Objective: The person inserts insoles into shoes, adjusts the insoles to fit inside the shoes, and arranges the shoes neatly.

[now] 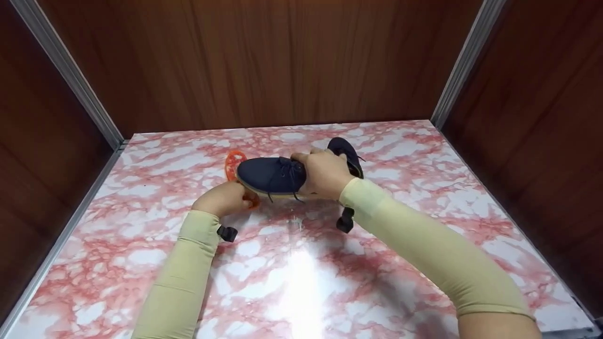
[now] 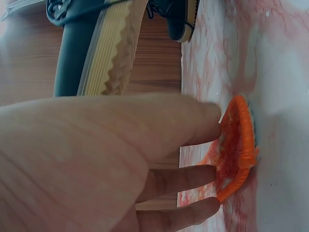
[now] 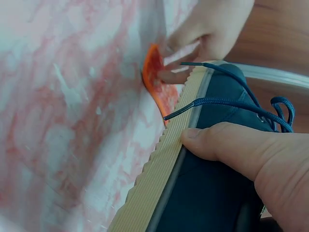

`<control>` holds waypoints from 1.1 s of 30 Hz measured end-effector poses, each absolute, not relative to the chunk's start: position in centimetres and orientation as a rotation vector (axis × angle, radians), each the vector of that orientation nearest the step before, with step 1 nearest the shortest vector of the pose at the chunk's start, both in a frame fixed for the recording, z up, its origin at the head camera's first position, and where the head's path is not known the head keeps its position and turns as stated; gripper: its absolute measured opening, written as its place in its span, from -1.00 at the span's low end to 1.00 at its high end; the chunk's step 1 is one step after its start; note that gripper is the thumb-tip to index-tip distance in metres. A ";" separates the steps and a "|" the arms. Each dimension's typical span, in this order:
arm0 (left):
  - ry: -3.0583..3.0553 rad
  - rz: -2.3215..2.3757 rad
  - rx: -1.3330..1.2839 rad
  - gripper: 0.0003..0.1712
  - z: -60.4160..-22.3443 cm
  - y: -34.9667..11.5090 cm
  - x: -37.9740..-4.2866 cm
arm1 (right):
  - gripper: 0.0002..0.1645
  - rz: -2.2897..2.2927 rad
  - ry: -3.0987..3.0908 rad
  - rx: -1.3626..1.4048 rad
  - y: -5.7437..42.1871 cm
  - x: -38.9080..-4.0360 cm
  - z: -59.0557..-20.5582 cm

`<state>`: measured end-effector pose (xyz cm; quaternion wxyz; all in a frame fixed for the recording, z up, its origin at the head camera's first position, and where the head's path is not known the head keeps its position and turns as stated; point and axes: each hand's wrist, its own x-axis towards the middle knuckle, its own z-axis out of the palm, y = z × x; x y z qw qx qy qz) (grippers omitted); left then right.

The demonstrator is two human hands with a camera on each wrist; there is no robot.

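Note:
A navy lace-up shoe (image 1: 271, 175) with a pale ridged sole (image 3: 159, 159) is in my right hand (image 1: 327, 174), which grips it around the heel half. The thumb presses its side just above the sole in the right wrist view. Its toe points left, over my left hand (image 1: 224, 197). Low by the table, the left fingers hold an orange-rimmed flat oval piece (image 2: 247, 130) at its edge. Part of this piece is hidden behind the hand and shoe; its exact kind is unclear. A second navy shoe (image 1: 343, 147) sits behind the right hand, partly covered.
The table (image 1: 141, 256) has a red and white marbled top. Brown wood-grain panels (image 1: 282, 66) stand at the back and both sides, with metal corner strips (image 1: 82, 75). A small black device (image 1: 346, 220) is strapped at each wrist.

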<state>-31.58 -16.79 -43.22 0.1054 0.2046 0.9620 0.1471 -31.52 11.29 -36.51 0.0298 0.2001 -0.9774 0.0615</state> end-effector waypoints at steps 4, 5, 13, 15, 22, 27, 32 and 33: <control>2.860 0.445 0.580 -0.75 -43.3 -16.9 -31.5 | 0.15 0.218 -3.004 0.631 11.7 -30.9 -37.0; 2.862 0.458 0.591 -0.73 -43.3 -16.9 -31.6 | 0.16 0.223 -3.003 0.627 11.8 -30.8 -37.1; 2.837 0.604 0.644 -0.46 -43.4 -17.6 -31.9 | 0.21 0.163 -2.980 0.655 12.8 -29.8 -37.6; 2.835 0.624 0.637 -0.46 -43.4 -17.8 -32.0 | 0.19 0.152 -2.969 0.680 13.0 -29.5 -37.8; 2.893 0.551 0.583 -0.73 -43.2 -18.2 -32.0 | 0.12 0.113 -2.927 0.788 13.2 -28.7 -38.8; 2.915 0.476 0.640 -0.74 -43.2 -18.4 -31.9 | 0.10 0.115 -2.905 0.858 12.9 -28.2 -39.7; 2.912 0.467 0.637 -0.71 -43.3 -18.3 -31.8 | 0.12 0.124 -2.945 0.888 12.6 -27.9 -40.7; 2.909 0.470 0.639 -0.71 -43.4 -18.3 -31.9 | 0.12 0.128 -2.953 0.890 12.6 -27.8 -41.0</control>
